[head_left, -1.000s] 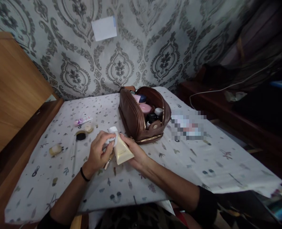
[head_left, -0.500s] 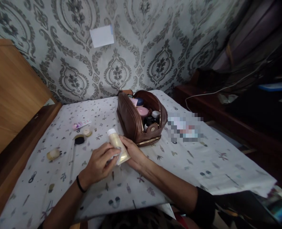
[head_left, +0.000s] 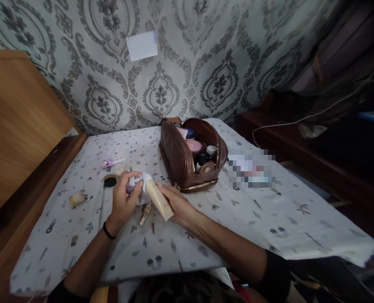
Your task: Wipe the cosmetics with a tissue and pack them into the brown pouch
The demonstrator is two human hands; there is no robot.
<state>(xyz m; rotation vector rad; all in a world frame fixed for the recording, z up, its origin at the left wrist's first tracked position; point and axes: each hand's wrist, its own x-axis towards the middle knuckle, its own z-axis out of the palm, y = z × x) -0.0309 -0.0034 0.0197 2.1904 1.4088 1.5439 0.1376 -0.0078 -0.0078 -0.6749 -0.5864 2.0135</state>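
My right hand [head_left: 177, 205] is closed round a cream-coloured squeeze tube [head_left: 159, 199], which tilts with its cap end up and to the left. In my left hand [head_left: 124, 198] is a bunched pale grey cloth [head_left: 136, 187], pressed against the tube's cap end. The cap is mostly hidden by the cloth. Just below the cloth a small gold bottle [head_left: 145, 215] lies on the table. Behind my right hand stands an unzipped brown cosmetic bag [head_left: 174, 156], with a pink item [head_left: 194, 146] and several other containers inside.
On the patterned white tablecloth [head_left: 180, 248], a pink-and-white tube [head_left: 113, 162], a black-lidded jar [head_left: 110, 181] and a small yellowish bottle [head_left: 77, 198] lie at the left. A blurred-out item [head_left: 252, 168] is right of the bag. A wooden panel [head_left: 22, 126] borders the left side.
My left hand has moved with the cloth from the tube's body up to its cap end. The small gold bottle now shows below. The view has shifted slightly.
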